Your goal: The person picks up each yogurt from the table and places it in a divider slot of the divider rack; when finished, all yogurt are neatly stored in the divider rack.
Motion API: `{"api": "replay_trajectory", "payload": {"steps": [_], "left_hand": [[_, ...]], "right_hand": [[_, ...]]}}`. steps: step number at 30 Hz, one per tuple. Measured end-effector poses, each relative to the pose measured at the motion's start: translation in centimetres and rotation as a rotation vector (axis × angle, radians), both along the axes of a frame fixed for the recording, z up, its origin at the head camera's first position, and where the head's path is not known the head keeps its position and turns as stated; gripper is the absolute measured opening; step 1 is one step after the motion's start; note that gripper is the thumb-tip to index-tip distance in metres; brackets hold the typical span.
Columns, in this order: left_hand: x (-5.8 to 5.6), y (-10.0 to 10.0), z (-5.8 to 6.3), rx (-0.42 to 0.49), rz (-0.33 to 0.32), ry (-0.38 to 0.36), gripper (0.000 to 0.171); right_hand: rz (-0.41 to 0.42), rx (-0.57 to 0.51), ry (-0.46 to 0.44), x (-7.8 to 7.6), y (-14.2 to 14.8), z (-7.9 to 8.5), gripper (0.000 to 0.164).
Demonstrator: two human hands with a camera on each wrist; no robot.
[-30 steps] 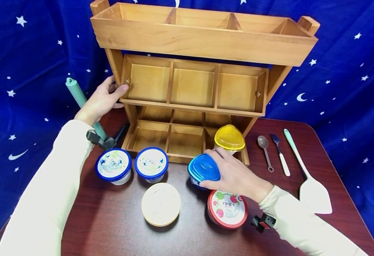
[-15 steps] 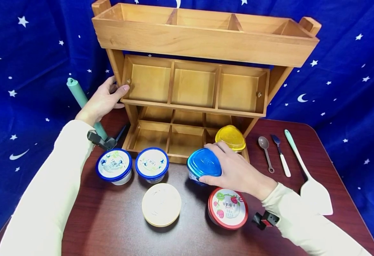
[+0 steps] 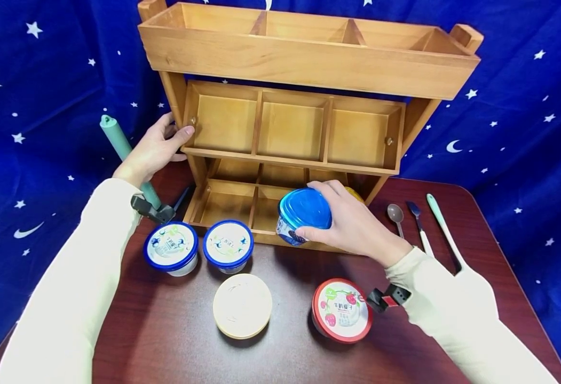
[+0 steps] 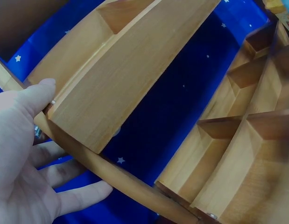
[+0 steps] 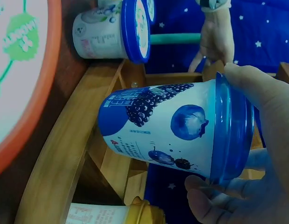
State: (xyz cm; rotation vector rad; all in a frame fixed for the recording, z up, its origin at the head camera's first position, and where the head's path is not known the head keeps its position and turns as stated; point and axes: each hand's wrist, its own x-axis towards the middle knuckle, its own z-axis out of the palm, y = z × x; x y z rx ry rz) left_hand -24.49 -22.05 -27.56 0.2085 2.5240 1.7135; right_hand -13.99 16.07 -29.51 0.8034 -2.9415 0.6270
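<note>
My right hand (image 3: 354, 226) holds a yogurt cup (image 5: 158, 126) by its blue lid, with the thumb on one side and fingers on the other. Blueberries and a blackberry are printed on the cup's wall. In the head view it hangs over the front edge of the lowest tier of a wooden rack (image 3: 309, 64). Thumb in front and fingers behind, my left hand (image 3: 157, 141) grips the rack's left side post at the middle tier. A yellow-lidded cup (image 5: 144, 215) sits in the lowest tier's right compartment, mostly hidden by my right hand in the head view.
Two blue-lidded tubs (image 3: 171, 246), a cream-lidded tub (image 3: 242, 306) and a red-lidded tub (image 3: 341, 311) stand before the rack. A spoon (image 3: 395, 213), a small spreader (image 3: 424, 237) and a white spatula (image 3: 474, 288) lie right. A green rod (image 3: 115, 137) leans left.
My right hand has lifted the blue-lidded cup off the table and carried it forward to the rack's lowest tier, covering most of the yellow lid. The left hand has stayed put.
</note>
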Motion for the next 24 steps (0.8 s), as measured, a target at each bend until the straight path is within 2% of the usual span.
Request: {"api": "replay_trajectory", "payload": {"steps": [9,24], "left_hand": [[0.1,0.1,0.1,-0.004,0.002,-0.003,0.071],[0.2,0.1,0.0,-0.008,0.006,0.002,0.069]], "right_hand": [[-0.01,0.018,-0.022,-2.3,-0.9,-0.9,0.093],[-0.058,0.06,-0.103,-4.8,-2.9,-2.1,0.095]]}}
